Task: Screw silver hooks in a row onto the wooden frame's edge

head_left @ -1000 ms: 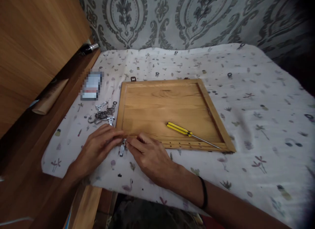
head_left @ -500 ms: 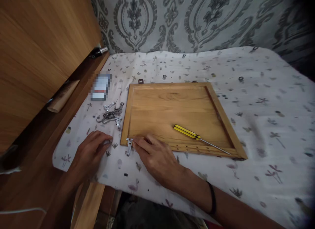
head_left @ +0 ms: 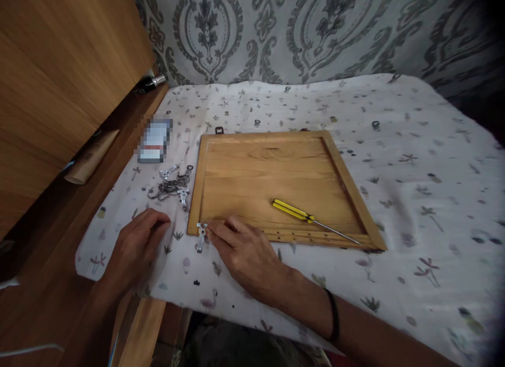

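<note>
My right hand (head_left: 246, 251) pinches a silver metal hook (head_left: 201, 238) against the near-left corner of a framed wooden board (head_left: 256, 169). The hook's curved end hangs past the board's near edge. Left of that corner, my left hand (head_left: 138, 240) rests over the cloth with its thumb and fingers drawn together; whatever they may hold is hidden. A yellow-handled screwdriver (head_left: 294, 210) lies across the board, its shaft over the near rail, where a row of small dark holes shows. Beside the board's left side are a metal chain (head_left: 170, 186) and two more hooks (head_left: 183, 197).
A patterned white cloth (head_left: 414, 198) covers the surface under everything. A blurred-out phone-like object (head_left: 155, 141) lies at the far left. A wooden cabinet (head_left: 67, 67) stands along the left, with a brown rolled item (head_left: 90, 159) below it. Behind is patterned grey fabric (head_left: 268, 35).
The view has turned slightly, so everything sits a little further left. My left fingertips have drawn closer together. My right hand keeps the hook at the same corner.
</note>
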{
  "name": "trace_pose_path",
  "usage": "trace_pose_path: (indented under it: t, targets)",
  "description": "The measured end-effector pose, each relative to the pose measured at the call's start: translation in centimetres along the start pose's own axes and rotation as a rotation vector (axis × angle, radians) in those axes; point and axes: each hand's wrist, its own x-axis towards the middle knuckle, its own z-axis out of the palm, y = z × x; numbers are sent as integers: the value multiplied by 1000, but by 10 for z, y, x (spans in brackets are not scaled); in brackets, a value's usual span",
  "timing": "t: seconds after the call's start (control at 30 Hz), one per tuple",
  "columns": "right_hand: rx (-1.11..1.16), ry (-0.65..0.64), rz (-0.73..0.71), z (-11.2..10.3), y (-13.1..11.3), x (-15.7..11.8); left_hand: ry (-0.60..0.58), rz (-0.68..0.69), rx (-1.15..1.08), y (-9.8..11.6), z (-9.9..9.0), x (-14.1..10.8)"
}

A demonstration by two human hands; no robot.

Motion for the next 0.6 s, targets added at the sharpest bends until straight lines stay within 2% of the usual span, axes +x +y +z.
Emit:
trace_pose_path:
  t: [0.13,0.27,0.37,0.47,0.6]
  targets:
    - [2,-14,4,-2,0,0,-20,-88,-212,19,4,3]
    - [-6,-13,-1,-3,-1,2,-122,-71,-351,37,13,8]
    - [-5,9,0,-3,-1,3,-183,-82,-418,43,18,12]
    - [4,22,8,-3,-1,3,-212,-96,-440,43,20,15]
    - [19,19,15,-4,-2,4,-190,-31,-368,45,20,17]
